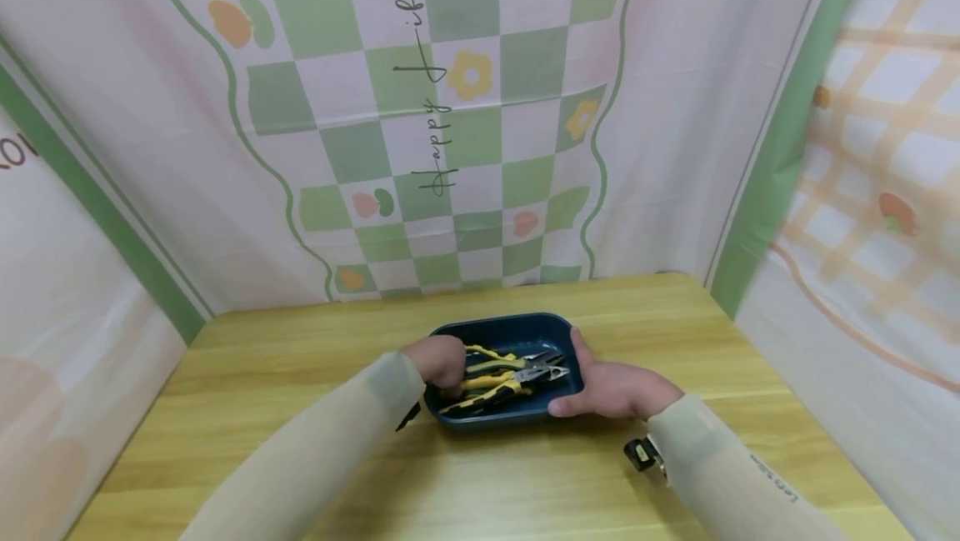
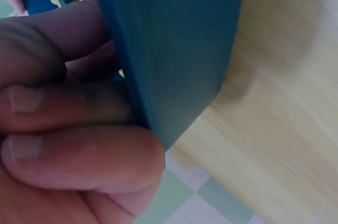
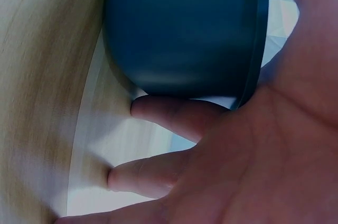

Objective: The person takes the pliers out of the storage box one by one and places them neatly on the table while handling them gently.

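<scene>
A dark blue rectangular bin [image 1: 495,422] sits on the wooden table with several pliers [image 1: 495,383] inside. Their yellow and black handles point left, their metal jaws right. My left hand [image 1: 441,360] reaches over the bin's left end, curled fingers down among the handles; in the left wrist view the lower fingers [image 2: 79,155] are folded beside the bin wall [image 2: 174,39]. I cannot tell whether it grips a handle, as the fingertips are hidden. My right hand [image 1: 617,389] braces the bin's right end, palm against the rim, fingers [image 3: 174,113] straight and spread.
The wooden table [image 1: 300,408] extends around the bin on all sides. Behind it hangs a green and white checked curtain [image 1: 457,149], with further patterned cloths at left and right. Dark wrist gear [image 1: 641,453] hangs beneath the right sleeve.
</scene>
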The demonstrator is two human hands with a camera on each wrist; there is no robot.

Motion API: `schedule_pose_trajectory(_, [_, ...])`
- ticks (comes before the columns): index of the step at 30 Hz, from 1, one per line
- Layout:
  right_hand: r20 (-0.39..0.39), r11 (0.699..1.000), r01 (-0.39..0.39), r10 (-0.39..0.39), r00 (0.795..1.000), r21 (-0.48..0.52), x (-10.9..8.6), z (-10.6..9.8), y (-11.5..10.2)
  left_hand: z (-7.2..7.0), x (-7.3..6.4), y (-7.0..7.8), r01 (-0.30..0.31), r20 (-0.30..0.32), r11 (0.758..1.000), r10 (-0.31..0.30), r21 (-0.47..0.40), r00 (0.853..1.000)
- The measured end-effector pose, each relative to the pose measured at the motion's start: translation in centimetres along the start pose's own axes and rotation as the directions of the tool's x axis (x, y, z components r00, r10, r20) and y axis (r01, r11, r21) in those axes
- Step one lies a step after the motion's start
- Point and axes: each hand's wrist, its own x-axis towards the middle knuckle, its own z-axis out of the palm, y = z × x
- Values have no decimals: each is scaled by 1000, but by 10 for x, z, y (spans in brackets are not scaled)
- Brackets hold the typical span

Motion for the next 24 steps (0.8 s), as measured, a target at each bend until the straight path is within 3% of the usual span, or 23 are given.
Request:
schedule_pose_trajectory(3, [1, 1000, -5, 5, 1000, 5, 0, 0, 0, -1, 0, -2, -18, -4, 1000, 18, 25, 1000])
schedule_pose_trajectory(7, [0, 1000, -12, 12, 1000, 3, 0, 0, 0, -3, 0, -5, -93, 35, 983, 89, 156, 995])
schedule_pose_trajectory(10, [0, 1000, -14, 14, 1000, 6, 0, 0, 0, -5, -2, -5, -105, 36, 975, 100, 194, 994])
schedule_pose_trajectory(15, [4, 1000, -11, 11, 1000, 24, -1, 1, -1, -5, -6, -5, -58, -20, 993, 60, 105, 998])
schedule_pose_trajectory(24, [9, 1000, -11, 11, 1000, 17, -1, 0, -2, -7, -16, -11, -56, -88, 997, 60, 54, 994])
